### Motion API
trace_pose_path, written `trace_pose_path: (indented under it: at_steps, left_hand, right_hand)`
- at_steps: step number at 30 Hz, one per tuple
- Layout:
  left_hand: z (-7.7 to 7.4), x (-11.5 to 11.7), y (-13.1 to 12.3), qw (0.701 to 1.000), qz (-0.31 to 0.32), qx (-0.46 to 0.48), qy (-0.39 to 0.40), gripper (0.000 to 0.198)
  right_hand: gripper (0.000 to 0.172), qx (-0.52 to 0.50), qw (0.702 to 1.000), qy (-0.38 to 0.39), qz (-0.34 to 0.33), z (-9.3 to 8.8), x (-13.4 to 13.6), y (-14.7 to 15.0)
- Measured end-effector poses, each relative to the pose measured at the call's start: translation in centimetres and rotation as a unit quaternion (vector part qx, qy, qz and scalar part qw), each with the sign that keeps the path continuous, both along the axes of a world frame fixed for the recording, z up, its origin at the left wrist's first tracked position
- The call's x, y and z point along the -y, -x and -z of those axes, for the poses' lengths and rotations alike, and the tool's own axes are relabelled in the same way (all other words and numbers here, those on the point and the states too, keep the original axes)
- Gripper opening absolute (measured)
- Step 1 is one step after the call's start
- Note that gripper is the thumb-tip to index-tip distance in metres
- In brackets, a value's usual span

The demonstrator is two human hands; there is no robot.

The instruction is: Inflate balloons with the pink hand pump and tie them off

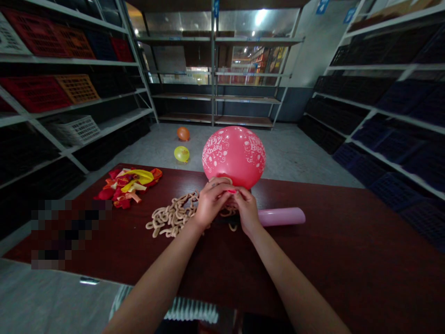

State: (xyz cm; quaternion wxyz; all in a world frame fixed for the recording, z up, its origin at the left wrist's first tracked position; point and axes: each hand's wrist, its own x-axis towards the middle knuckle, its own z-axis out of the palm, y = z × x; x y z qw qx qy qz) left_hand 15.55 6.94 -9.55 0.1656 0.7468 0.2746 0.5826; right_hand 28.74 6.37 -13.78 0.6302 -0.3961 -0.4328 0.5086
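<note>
An inflated pink balloon (234, 155) with white birthday lettering rests on the dark red table (347, 260), its neck pointing toward me. My left hand (211, 202) and my right hand (247, 208) meet at that neck, fingers pinched and wrapped round it. Just left of my hands lies a heap of tan clip strip (173, 215). A pink hand pump (281, 216) lies behind my right hand.
A pile of limp red, yellow and orange balloons (128, 185) sits at the table's left. On the floor beyond lie a yellow balloon (181, 153) and an orange balloon (183, 133). Metal shelving with crates (74, 88) lines both sides and the back.
</note>
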Motion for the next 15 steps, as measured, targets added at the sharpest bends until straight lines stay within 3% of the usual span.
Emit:
trace_pose_path:
  at_steps: [3,6,8,11,13,15]
  left_hand:
    - [0.1,0.1,-0.1,1.0,-0.008,-0.014,0.001,0.016]
    - [-0.1,0.2,-0.1,0.998,-0.06,-0.002,0.003,0.024]
    - [-0.3,0.3,0.0,0.996,-0.089,0.01,0.022,0.016]
    - [-0.5,0.5,0.3,0.992,-0.028,-0.091,0.079,0.01]
    - [-0.4,0.7,0.6,0.976,0.039,-0.187,0.107,0.021]
    - [-0.1,1.1,0.8,0.964,0.061,-0.229,0.118,0.034]
  right_hand:
    - [0.033,-0.012,1.0,0.003,0.005,-0.1,0.0,0.1]
    - [0.032,-0.042,0.999,0.013,0.021,-0.4,-0.2,0.0]
    - [0.035,-0.065,0.997,0.021,0.034,-0.5,-0.4,-0.3]
    - [0.037,-0.085,0.995,0.03,0.049,-0.8,-0.6,-0.7]
    - [0.034,-0.085,0.995,0.023,0.044,-1.0,-0.5,-0.7]
    - [0.03,-0.079,0.996,0.007,0.038,-1.1,-0.4,-0.5]
